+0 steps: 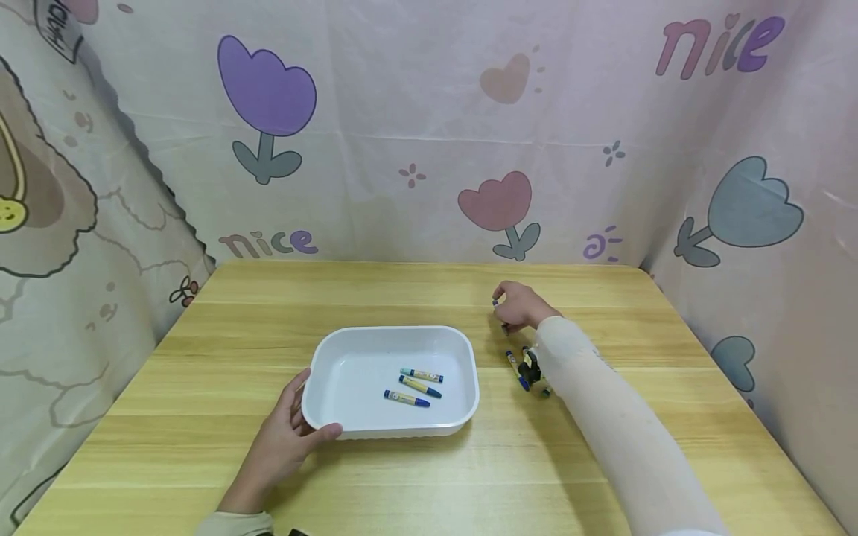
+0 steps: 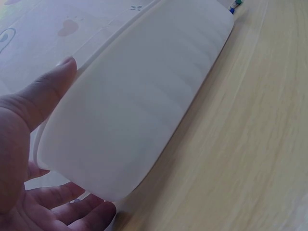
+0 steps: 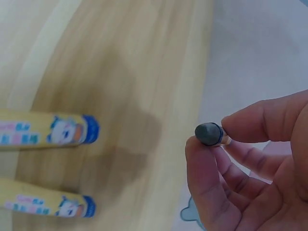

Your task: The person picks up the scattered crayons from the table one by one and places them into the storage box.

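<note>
A white plastic tray (image 1: 335,387) stands on the table, and three paper-wrapped crayons lie inside it: a light green one (image 1: 422,375) and two dark blue-tipped ones, the nearest being this crayon (image 1: 407,399). My left hand (image 1: 288,439) grips the tray's near left corner, thumb on the rim and fingers around the side. To the right of the tray, my right hand (image 1: 521,307) pinches a dark grey crayon (image 3: 210,134) between thumb and index finger, above the table. More crayons (image 1: 515,366) lie under the right wrist, partly hidden; two wrapped ones (image 3: 48,130) show in the right wrist view.
The wooden table (image 1: 402,484) runs back to a printed cloth (image 1: 389,89) hanging behind it. More printed cloth hangs at the left and right sides. A black wrist camera (image 1: 531,370) on the right arm overlaps the loose crayons in the head view.
</note>
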A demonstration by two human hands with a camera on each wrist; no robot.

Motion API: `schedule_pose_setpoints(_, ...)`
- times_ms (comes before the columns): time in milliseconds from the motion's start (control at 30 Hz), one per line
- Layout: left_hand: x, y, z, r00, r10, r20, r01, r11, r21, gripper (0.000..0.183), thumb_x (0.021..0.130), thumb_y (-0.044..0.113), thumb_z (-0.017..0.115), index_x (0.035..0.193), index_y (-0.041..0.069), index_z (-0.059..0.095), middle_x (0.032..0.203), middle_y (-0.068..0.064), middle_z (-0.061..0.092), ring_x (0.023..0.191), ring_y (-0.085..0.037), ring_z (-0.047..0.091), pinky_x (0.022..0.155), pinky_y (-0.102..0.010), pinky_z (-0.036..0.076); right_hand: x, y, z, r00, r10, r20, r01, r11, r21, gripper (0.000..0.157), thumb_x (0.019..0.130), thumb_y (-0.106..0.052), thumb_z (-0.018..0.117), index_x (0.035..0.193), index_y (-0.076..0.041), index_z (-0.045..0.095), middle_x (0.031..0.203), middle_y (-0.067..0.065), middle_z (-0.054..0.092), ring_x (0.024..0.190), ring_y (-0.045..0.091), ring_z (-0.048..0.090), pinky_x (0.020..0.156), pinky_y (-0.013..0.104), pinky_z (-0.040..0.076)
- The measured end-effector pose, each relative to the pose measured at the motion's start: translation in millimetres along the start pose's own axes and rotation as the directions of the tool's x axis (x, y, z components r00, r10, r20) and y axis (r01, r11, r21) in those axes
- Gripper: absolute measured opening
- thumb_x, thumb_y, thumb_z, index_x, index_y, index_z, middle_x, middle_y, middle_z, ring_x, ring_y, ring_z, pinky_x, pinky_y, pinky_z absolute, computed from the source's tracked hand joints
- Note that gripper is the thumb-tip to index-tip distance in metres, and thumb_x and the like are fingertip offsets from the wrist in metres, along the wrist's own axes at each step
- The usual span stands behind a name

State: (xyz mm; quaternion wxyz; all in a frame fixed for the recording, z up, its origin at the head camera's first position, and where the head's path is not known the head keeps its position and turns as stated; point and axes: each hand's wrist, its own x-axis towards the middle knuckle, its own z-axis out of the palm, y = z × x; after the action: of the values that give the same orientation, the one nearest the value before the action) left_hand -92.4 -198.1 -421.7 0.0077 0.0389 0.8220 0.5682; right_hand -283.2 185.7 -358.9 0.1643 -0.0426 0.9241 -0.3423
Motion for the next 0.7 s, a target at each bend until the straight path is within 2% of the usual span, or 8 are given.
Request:
schedule_pose_setpoints(200,0.2,-0.1,0.8,1.0,-0.007,-0.001,0.007,1.0,-0.014,0.1,0.08,0.012,0.081,0.154,0.007,0.014,0.151,-0.028,0.029,0.126,-0.041,0.048,0.093,-0.031,0.05,-3.3,-12.7,2.6,1.0,-0.018,0.012,0.018,1.0,-0.023,0.046,0.086,-0.001,0.051,0.132,0.001,0.047,0.093,0.016,0.055,0.064,0.02,0.061,0.07,0.041,0.06)
schedule_pose_setpoints(400,0.2,0.1,0.5,1.0,-0.004,0.001,0.004,1.0,-0.011,0.101,0.08,0.012,0.081,0.154,0.006,0.013,0.152,-0.028,0.028,0.127,-0.041,0.047,0.095,-0.037,0.049,-3.8,-25.7,5.0,0.998,-0.063,0.02,0.064,0.996,-0.06,0.044,0.087,-0.002,0.053,0.13,0.0,0.049,0.084,0.012,0.057,0.06,0.019,0.06,0.067,0.041,0.06)
schedule_pose_setpoints(533,-0.3,0.8,0.6,1.0,-0.006,0.001,0.006,1.0,-0.01,0.101,0.08,0.012,0.081,0.154,0.006,0.013,0.152,-0.028,0.028,0.128,-0.042,0.046,0.096,-0.036,0.049,-7.9,-37.0,6.5,0.995,-0.092,0.04,0.095,0.992,-0.084,0.041,0.088,-0.003,0.053,0.129,-0.001,0.049,0.08,0.011,0.059,0.057,0.019,0.06,0.067,0.042,0.059)
schedule_pose_setpoints(700,-0.2,0.8,0.3,1.0,-0.007,0.001,0.007,1.0,-0.005,0.1,0.08,0.012,0.081,0.154,0.007,0.013,0.152,-0.028,0.028,0.128,-0.041,0.046,0.096,-0.036,0.049,-11.9,-50.6,10.8,0.991,-0.125,0.058,0.13,0.986,-0.105,0.038,0.087,-0.002,0.053,0.125,-0.003,0.051,0.079,0.01,0.061,0.055,0.017,0.059,0.064,0.038,0.059)
